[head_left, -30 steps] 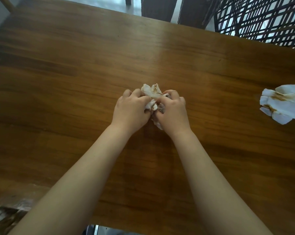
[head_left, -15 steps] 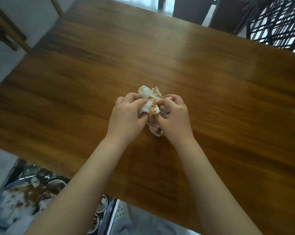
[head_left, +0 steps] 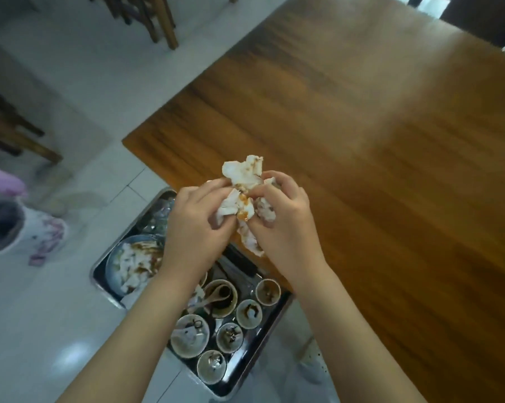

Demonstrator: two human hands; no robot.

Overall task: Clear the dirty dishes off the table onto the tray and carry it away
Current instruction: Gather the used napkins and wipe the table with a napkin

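Dark-grained wood of the table stretches behind the hands. The crumpled, sauce-stained napkin wad, bunched on the table's middle a second ago, is now lifted past its near left corner. Both the left hand and the right hand pinch the soft paper above the steel tray of round glazed cups and a smeared bowl. Dropping it there seems next.

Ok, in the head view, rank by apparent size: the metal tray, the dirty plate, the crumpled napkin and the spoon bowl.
1. metal tray
2. dirty plate
3. crumpled napkin, nearer the camera and partly hidden, so unsure against the plate
4. spoon bowl
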